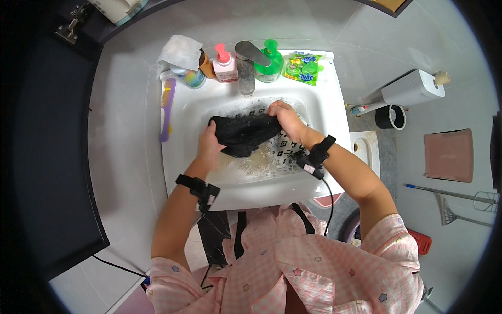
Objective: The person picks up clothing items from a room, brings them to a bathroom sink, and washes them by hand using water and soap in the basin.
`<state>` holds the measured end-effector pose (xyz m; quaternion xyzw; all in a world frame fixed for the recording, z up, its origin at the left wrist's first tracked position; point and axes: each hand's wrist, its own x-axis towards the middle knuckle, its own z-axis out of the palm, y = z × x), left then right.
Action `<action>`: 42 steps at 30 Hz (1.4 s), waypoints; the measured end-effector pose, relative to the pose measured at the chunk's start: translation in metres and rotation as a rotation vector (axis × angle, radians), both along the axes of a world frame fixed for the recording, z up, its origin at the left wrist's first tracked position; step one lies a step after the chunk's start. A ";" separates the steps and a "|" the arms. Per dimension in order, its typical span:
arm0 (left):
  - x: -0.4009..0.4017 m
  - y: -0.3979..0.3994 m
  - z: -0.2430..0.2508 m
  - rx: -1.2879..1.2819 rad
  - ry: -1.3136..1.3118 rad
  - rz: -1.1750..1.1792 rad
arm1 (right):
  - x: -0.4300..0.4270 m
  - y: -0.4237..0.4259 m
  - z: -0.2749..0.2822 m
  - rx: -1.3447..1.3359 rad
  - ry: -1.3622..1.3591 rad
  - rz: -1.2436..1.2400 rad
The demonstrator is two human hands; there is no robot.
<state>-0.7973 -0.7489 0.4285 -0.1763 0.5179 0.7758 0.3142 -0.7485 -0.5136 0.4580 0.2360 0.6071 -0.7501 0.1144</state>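
Note:
A black cloth garment is stretched between my two hands, just over soapy water in the white washbasin. Its left end is gripped by my left hand, with the thumb on top. My right hand pinches the upper right corner between curled fingers. Beneath and to the right, a white cloth with black printed marks lies partly under the cloudy, foamy water. The garment's exact kind cannot be made out.
Behind the basin bowl stand a grey faucet, a pink pump bottle, a green pump bottle and a green detergent packet. A purple comb lies on the left rim. A dark cabinet door hangs at left.

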 end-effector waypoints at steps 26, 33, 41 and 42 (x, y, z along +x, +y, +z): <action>-0.011 0.027 -0.024 -1.496 0.668 -1.463 | 0.001 -0.055 -0.066 1.411 -0.065 1.018; -0.016 0.023 -0.056 -1.634 0.594 -1.399 | -0.002 -0.045 -0.073 1.525 -0.175 0.970; -0.052 -0.024 -0.067 -1.388 1.002 -0.498 | -0.020 -0.013 -0.032 0.362 -0.052 0.215; -0.056 0.005 -0.031 -0.824 0.425 -0.522 | -0.013 0.003 -0.036 0.132 -0.067 0.063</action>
